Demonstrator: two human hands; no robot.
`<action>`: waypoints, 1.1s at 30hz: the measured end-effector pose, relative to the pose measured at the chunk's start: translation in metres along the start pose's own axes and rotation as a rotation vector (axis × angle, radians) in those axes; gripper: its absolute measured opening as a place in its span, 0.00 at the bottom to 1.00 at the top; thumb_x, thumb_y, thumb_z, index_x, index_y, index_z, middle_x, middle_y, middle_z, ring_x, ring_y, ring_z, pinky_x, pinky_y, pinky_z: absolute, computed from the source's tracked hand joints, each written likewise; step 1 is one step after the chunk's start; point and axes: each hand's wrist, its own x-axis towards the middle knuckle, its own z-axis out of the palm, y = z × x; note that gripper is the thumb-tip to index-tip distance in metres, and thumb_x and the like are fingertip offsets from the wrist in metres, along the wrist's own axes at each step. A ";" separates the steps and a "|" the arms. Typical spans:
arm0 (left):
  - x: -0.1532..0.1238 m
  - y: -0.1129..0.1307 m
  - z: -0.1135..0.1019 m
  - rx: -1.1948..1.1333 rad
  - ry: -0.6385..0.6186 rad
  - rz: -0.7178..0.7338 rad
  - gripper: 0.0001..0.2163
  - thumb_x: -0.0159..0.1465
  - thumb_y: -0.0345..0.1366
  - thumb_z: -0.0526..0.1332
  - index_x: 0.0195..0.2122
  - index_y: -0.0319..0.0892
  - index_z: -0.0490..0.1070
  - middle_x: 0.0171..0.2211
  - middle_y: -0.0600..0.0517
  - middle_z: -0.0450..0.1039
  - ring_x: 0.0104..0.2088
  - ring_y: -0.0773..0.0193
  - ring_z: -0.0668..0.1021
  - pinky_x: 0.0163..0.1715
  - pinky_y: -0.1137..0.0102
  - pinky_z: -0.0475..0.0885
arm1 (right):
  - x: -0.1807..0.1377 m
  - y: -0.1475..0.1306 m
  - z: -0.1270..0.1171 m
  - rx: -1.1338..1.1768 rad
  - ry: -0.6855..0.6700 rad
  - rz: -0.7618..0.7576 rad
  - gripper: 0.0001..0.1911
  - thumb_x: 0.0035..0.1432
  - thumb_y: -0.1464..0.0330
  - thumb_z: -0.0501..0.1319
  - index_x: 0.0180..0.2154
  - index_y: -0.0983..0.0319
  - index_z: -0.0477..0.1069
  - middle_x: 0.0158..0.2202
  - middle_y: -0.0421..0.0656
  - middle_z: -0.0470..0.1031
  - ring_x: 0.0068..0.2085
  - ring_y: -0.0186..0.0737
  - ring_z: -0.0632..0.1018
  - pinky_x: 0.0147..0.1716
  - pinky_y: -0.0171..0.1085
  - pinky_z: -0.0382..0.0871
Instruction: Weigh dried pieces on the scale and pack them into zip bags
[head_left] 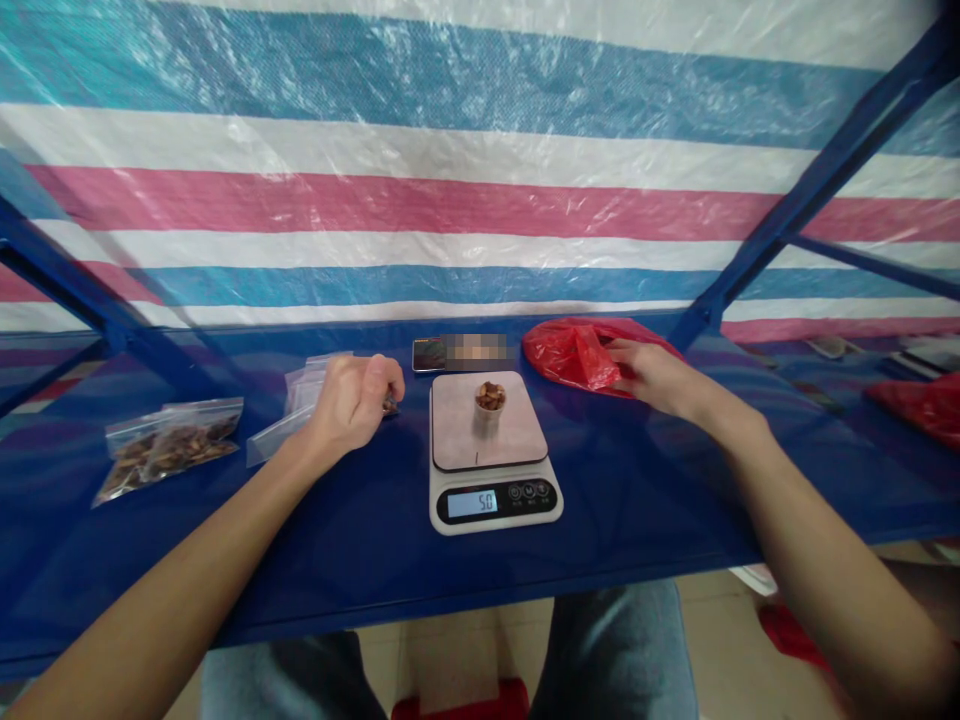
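A small kitchen scale stands in the middle of the blue shelf, its display lit. On its platform sits a little cup filled with brown pieces. My left hand rests left of the scale in a loose fist, with a few brown bits by its fingertips, lying over a pile of clear zip bags. My right hand reaches into a red plastic bag right of the scale, fingers curled into its opening.
Two filled zip bags of brown pieces lie at the far left. A phone lies behind the scale. A striped tarp hangs behind the shelf. Blue frame bars slant up at both sides. Another red bag sits far right.
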 end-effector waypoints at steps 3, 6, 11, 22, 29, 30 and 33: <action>0.001 0.001 0.000 0.026 -0.018 -0.007 0.35 0.78 0.51 0.37 0.22 0.44 0.72 0.16 0.53 0.67 0.17 0.67 0.69 0.22 0.67 0.62 | 0.008 -0.012 -0.003 -0.142 -0.034 0.048 0.12 0.62 0.72 0.60 0.43 0.60 0.82 0.51 0.52 0.83 0.50 0.50 0.83 0.51 0.41 0.75; 0.002 0.002 0.000 0.035 -0.023 -0.018 0.35 0.78 0.51 0.37 0.21 0.44 0.72 0.16 0.53 0.67 0.17 0.66 0.68 0.22 0.67 0.62 | 0.020 -0.025 -0.009 -0.308 -0.104 0.086 0.12 0.62 0.76 0.59 0.41 0.61 0.81 0.49 0.53 0.84 0.48 0.50 0.84 0.47 0.39 0.74; -0.001 0.000 -0.001 0.027 -0.022 -0.024 0.34 0.78 0.49 0.38 0.22 0.44 0.72 0.16 0.52 0.68 0.17 0.66 0.68 0.22 0.67 0.62 | 0.042 -0.030 -0.009 -0.418 -0.196 0.160 0.12 0.60 0.78 0.58 0.36 0.63 0.80 0.43 0.55 0.85 0.41 0.51 0.85 0.40 0.40 0.72; 0.006 0.036 0.001 0.042 -0.188 0.158 0.15 0.72 0.37 0.59 0.26 0.44 0.72 0.23 0.54 0.70 0.24 0.67 0.71 0.25 0.69 0.63 | 0.034 -0.003 0.005 -0.249 -0.097 0.072 0.15 0.59 0.76 0.59 0.42 0.60 0.82 0.47 0.54 0.85 0.49 0.58 0.84 0.50 0.46 0.74; 0.004 0.049 0.004 -0.034 -0.454 0.308 0.07 0.72 0.39 0.64 0.43 0.45 0.82 0.34 0.51 0.77 0.35 0.63 0.78 0.34 0.68 0.69 | 0.033 -0.001 0.006 -0.233 -0.106 0.011 0.16 0.60 0.73 0.59 0.46 0.60 0.81 0.51 0.53 0.84 0.50 0.58 0.83 0.51 0.47 0.74; 0.003 0.048 0.005 -0.026 -0.482 0.310 0.08 0.72 0.40 0.64 0.45 0.45 0.82 0.35 0.51 0.77 0.36 0.63 0.79 0.35 0.67 0.70 | 0.033 0.000 0.006 -0.228 -0.107 -0.001 0.15 0.61 0.72 0.58 0.46 0.60 0.81 0.51 0.53 0.84 0.51 0.58 0.83 0.52 0.47 0.74; 0.002 0.046 0.009 -0.014 -0.521 0.323 0.10 0.71 0.42 0.65 0.47 0.44 0.82 0.38 0.50 0.79 0.39 0.61 0.79 0.39 0.67 0.71 | 0.033 0.001 0.006 -0.213 -0.100 -0.014 0.14 0.62 0.71 0.58 0.46 0.59 0.80 0.50 0.52 0.84 0.52 0.58 0.83 0.52 0.47 0.74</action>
